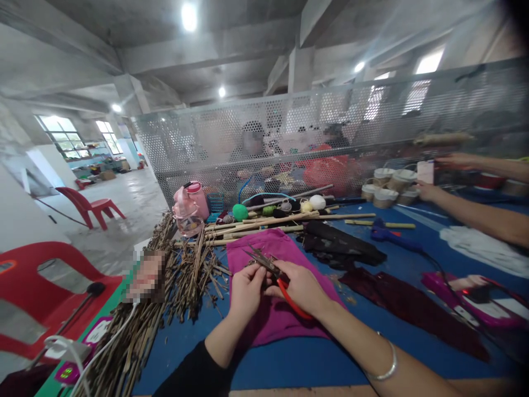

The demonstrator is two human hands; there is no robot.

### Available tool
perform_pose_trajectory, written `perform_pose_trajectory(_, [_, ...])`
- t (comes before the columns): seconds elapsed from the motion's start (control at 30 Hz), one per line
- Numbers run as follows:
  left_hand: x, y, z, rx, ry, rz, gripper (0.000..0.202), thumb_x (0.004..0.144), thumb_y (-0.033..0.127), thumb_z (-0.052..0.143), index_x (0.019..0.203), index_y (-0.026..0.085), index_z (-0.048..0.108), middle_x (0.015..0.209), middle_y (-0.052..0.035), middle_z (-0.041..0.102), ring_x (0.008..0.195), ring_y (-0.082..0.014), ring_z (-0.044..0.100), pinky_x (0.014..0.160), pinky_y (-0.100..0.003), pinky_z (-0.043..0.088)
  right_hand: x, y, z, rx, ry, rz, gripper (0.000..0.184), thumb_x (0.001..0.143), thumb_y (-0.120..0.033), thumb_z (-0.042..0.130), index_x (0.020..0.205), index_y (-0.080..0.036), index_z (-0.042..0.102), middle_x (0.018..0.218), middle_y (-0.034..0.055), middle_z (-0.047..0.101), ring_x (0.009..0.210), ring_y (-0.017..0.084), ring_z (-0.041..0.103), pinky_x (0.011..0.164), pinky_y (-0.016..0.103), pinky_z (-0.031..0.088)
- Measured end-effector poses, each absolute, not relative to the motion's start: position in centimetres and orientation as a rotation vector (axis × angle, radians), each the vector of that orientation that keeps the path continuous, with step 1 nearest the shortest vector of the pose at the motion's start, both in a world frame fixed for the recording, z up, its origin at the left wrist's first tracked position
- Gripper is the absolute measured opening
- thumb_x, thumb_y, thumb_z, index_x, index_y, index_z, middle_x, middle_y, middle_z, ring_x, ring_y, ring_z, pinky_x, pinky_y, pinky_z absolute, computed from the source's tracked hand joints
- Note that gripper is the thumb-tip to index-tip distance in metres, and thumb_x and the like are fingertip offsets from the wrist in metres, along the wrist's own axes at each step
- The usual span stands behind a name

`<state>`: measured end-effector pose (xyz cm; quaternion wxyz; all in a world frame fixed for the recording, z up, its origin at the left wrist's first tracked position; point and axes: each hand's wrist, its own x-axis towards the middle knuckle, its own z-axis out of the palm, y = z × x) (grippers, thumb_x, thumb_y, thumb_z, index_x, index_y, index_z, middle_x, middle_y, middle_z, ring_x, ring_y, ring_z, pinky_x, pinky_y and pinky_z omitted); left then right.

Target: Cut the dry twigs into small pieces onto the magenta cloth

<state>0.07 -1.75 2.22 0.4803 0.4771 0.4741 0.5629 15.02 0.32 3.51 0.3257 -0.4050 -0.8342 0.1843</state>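
Note:
My right hand (300,284) is closed round a pair of scissors (265,261) with red handles, whose dark blades point away to the upper left and look parted. Close beside it, my left hand (248,295) is pinched shut near the blades; what its fingertips hold is too small and hidden to make out. Both hands are over a magenta cloth (264,325) lying on the blue tabletop. Small brown bits lie on the cloth beyond the fingers. Left of the cloth is a heap of cut twigs (196,275).
Longer sticks (119,342) line the table's left edge. Behind are wooden poles (264,221), yarn balls (240,212) and a pink bottle (196,201) before a perforated metal screen (206,149). Dark cloths (413,309) lie right. Another person's arms (467,204) reach in, holding a phone (425,172).

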Motion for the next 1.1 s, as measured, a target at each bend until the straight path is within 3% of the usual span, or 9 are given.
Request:
perform_pose_trajectory(0.23, [0.0,-1.6,2.4,1.099,1.145,1.383,0.033,0.069,0.037,0.062,0.088,0.011,0.069,0.074,-0.0082,0.067,0.059,-0.0137,0.059,0.051,-0.021,0.045,15.0,0.2,3.5,-1.086,-2.186,0.568,0.034,0.073,-0.045,0.061,0.099,-0.024,0.057,0.087,0.0028,0.066,0.075,0.018,0.061,0.065,0.025,0.043])
perform_pose_trajectory(0.47, [-0.2,-1.6,2.7,1.129,1.22,1.432,0.025,0.065,0.031,0.065,0.076,0.009,0.069,0.058,-0.0046,0.063,0.05,-0.0106,0.052,0.048,-0.02,0.041,14.7,0.0,3.5,-1.108,-2.197,0.392,0.055,0.061,-0.05,0.07,0.105,-0.02,0.055,0.099,0.0089,0.061,0.09,0.024,0.057,0.075,0.034,0.044])
perform_pose_trajectory(0.63, [-0.1,-1.9,3.3,1.211,1.225,1.448,0.023,0.068,0.031,0.063,0.076,0.01,0.07,0.066,-0.0058,0.066,0.058,-0.013,0.057,0.056,-0.022,0.045,14.7,0.3,3.2,-1.038,-2.165,0.463,0.045,0.069,-0.045,0.066,0.106,-0.021,0.055,0.098,0.0071,0.062,0.09,0.022,0.057,0.078,0.033,0.044])
perform_pose_trajectory(0.83, [0.2,-1.9,3.1,1.119,1.108,1.381,0.034,0.067,0.037,0.064,0.088,0.009,0.069,0.07,-0.0073,0.067,0.048,-0.0086,0.051,0.045,-0.019,0.039,14.8,0.6,3.0,-1.072,-2.123,0.507,0.039,0.074,-0.044,0.061,0.105,-0.021,0.054,0.095,0.0057,0.061,0.085,0.02,0.057,0.074,0.03,0.044])
perform_pose_trajectory(1.1, [0.3,-1.9,2.9,1.119,1.08,1.403,0.029,0.065,0.033,0.068,0.081,0.009,0.071,0.073,-0.0088,0.068,0.061,-0.0145,0.059,0.059,-0.024,0.046,14.4,0.4,2.9,-1.096,-2.106,0.285,0.047,0.066,-0.045,0.067,0.099,-0.017,0.052,0.088,0.0087,0.058,0.08,0.023,0.053,0.071,0.034,0.042])
